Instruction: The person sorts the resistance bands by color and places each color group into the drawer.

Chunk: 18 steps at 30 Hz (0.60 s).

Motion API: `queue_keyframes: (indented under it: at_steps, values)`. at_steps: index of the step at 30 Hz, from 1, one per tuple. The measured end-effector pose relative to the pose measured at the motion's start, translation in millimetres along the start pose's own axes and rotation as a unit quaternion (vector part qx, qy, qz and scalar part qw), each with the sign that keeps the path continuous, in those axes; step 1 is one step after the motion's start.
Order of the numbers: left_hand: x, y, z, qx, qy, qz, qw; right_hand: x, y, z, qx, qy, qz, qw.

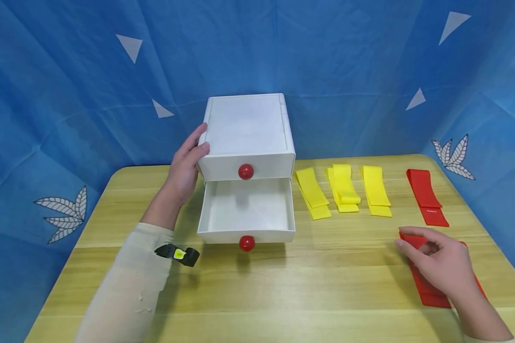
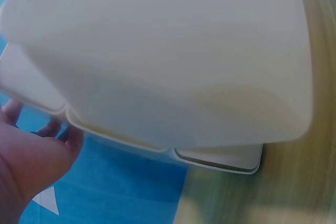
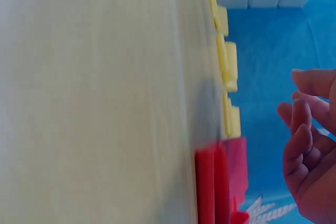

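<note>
A white drawer cabinet with red knobs stands at the table's back. Its top drawer is closed, while the drawer below is pulled out with nothing inside. My left hand rests against the cabinet's upper left side, thumb near the front top edge; its fingers also touch the side in the left wrist view. Over folded red fabric bands hovers my right hand, thumb and index finger apart. The right wrist view shows this hand holding nothing, its fingers loosely bent. It partly hides the bands below.
Right of the cabinet lie three folded yellow bands in a row. Another folded red band lies farther right. Blue cloth with white shapes hangs behind the wooden table and at its sides.
</note>
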<state>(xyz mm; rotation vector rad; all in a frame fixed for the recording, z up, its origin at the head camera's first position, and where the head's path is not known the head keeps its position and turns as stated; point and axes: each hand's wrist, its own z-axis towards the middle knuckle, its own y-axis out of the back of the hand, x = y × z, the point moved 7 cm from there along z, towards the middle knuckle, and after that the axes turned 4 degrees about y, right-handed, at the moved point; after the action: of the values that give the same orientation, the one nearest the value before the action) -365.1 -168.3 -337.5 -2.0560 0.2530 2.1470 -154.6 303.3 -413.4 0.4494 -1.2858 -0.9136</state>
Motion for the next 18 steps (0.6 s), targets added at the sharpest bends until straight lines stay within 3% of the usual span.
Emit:
queue_keyframes:
  at_steps: [10,18]
  values:
    - [0.8,-0.6,-0.9,0.002,0.001,0.003,1.0,-45.4,3.1,14.3,0.084,-0.061,-0.034,0.994]
    - [0.2,-0.3,-0.7,0.0,-0.001,0.006,1.0,-60.2,2.2,18.7,0.098,-0.065,-0.047,0.9919]
